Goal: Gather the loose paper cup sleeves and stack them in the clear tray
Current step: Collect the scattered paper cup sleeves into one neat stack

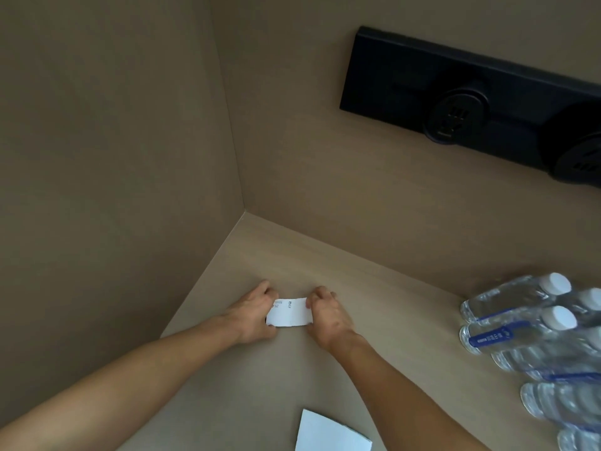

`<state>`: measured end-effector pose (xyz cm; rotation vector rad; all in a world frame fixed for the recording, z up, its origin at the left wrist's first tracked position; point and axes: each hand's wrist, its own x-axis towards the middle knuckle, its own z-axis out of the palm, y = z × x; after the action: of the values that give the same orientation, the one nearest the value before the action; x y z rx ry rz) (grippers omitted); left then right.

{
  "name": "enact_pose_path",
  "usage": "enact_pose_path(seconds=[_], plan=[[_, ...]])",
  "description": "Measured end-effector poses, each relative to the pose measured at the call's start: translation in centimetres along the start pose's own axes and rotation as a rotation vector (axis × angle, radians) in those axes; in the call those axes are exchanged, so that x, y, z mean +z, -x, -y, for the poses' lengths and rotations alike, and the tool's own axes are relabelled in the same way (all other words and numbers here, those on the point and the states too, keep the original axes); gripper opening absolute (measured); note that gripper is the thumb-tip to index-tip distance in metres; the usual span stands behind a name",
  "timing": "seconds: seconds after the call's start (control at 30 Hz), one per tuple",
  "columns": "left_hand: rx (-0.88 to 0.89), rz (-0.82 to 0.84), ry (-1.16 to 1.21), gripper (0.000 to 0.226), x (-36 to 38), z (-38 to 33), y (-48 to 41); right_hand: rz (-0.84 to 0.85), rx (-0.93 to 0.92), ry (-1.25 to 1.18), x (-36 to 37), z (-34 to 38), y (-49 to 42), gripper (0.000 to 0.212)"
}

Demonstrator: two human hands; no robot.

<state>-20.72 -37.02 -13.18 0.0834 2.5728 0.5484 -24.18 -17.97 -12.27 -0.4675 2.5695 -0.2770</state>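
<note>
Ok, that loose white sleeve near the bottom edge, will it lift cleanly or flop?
The loose sleeve lies flat and thin on the counter, so it is probably light and bendy. An edge may be hard to catch; sliding could help. The sleeve between both hands holds its shape, suggesting some stiffness.

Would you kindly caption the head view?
Both hands, left hand and right hand, grip a white paper cup sleeve on the beige countertop.
</note>
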Motion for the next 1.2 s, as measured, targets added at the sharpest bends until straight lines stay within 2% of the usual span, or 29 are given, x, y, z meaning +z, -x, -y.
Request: enact_pose_path(seconds=[0.17,0.33,0.4,0.53,0.6,0.73,0.87,0.97,1.07,1.2], plan=[[0.023,-0.025,0.028,0.031,1.8,-0.1,3.4,0.027,-0.014,0.037,1.1,0.4,2.8,0.055],[0.023,-0.080,0.219,0.039,2.9,-0.6,5.4,0.027,-0.025,0.072,1.5,0.5,5.5,0.054],[-0.029,-0.115,0.358,0.043,3.1,-1.1,6.0,0.022,-0.011,0.047,1.5,0.4,6.5,0.059],[-0.179,-0.142,0.815,0.061,3.4,-2.9,7.5,-0.037,0.028,-0.033,1.5,0.3,8.7,0.060],[-0.201,-0.147,1.003,0.051,3.6,-4.2,8.0,-0.081,0.036,-0.070,1.7,0.3,9.8,0.061],[-0.245,-0.167,1.188,0.032,3.8,-6.7,8.7,-0.157,0.084,-0.194,1.9,0.8,11.7,0.057],[-0.357,-0.238,1.383,0.030,3.6,-8.5,8.9,-0.199,0.148,-0.390,1.5,0.6,12.7,0.044],[-0.379,-0.226,1.347,0.023,3.1,-9.3,9.3,-0.168,0.189,-0.638,1.2,0.1,13.1,0.025],[-0.336,-0.092,1.250,0.026,2.6,-9.7,9.9,-0.072,0.233,-0.940,0.5,0.0,13.7,0.027],[-0.251,0.120,1.178,0.027,2.0,-10.1,10.6,-0.117,0.322,-1.271,-0.9,-0.7,13.9,0.019]])
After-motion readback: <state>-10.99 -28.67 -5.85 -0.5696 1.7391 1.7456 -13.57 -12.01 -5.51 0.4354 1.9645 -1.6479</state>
